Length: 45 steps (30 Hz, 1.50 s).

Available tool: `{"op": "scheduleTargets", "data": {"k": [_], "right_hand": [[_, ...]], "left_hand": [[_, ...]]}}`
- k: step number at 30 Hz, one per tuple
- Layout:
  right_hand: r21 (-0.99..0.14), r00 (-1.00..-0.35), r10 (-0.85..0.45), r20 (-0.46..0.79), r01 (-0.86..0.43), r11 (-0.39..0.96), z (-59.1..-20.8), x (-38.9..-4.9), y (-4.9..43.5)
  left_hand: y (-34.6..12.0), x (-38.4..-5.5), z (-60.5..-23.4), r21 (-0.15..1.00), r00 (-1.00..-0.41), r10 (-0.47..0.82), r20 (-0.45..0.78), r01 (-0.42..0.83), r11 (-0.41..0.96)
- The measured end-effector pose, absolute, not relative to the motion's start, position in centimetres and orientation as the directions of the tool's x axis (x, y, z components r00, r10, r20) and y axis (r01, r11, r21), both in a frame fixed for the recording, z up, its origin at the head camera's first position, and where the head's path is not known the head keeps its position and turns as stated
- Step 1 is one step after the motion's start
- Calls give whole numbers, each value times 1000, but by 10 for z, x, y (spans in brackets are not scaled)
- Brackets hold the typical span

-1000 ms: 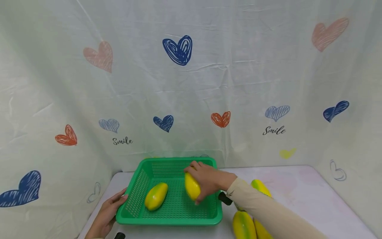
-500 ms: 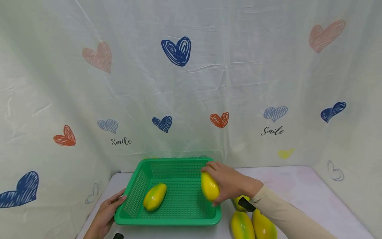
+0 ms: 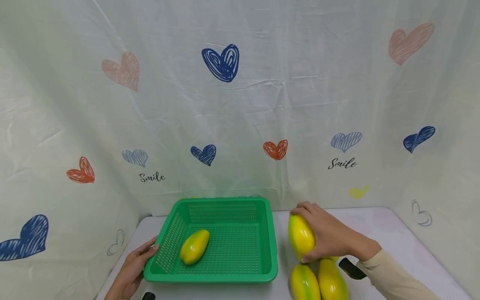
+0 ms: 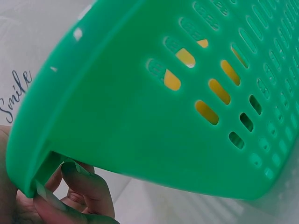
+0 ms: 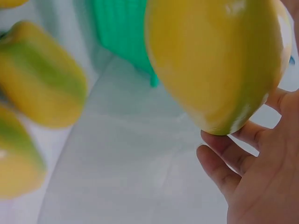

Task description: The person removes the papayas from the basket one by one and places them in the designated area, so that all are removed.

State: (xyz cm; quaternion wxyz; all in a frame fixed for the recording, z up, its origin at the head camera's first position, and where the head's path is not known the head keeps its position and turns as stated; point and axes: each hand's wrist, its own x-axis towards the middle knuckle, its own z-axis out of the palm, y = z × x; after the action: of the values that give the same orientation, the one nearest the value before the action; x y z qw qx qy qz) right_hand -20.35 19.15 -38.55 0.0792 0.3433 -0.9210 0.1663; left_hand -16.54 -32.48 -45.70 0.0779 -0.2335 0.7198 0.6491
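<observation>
My right hand (image 3: 331, 233) grips a yellow papaya (image 3: 301, 236) with green streaks, just right of the green plastic basket (image 3: 210, 278). Thumb and fingers span the fruit from end to end, and in the right wrist view the fingertips press its lower tip. At the basket's left side my left hand (image 3: 132, 266) holds the rim; the left wrist view shows fingers (image 4: 88, 186) curled under its edge. Inside the basket, toward the left, lies another papaya (image 3: 195, 247). Below the held one, two papayas, one streaked green (image 3: 305, 283) and one mostly yellow (image 3: 332, 281), lie side by side.
Part of a further yellow fruit (image 3: 331, 258) shows behind my right hand, mostly hidden. The pale table (image 3: 371, 233) extends to the right of the fruit. A white curtain (image 3: 240, 112) printed with hearts hangs close behind the basket.
My right hand has carried the papaya from inside the basket over its right edge to above the fruit on the table. The left hand stays on the rim.
</observation>
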Motion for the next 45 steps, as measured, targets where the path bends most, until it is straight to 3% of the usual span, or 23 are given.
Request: {"op": "scheduleTargets", "data": {"k": [18, 45], "right_hand": [[-282, -856, -436, 279, -507, 815, -415, -189, 268], [-247, -872, -432, 231, -482, 840, -439, -173, 315]], "left_hand": [[-324, -166, -458, 895, -877, -243, -414, -441, 64], [-324, -164, -459, 906, -897, -210, -389, -414, 92]]}}
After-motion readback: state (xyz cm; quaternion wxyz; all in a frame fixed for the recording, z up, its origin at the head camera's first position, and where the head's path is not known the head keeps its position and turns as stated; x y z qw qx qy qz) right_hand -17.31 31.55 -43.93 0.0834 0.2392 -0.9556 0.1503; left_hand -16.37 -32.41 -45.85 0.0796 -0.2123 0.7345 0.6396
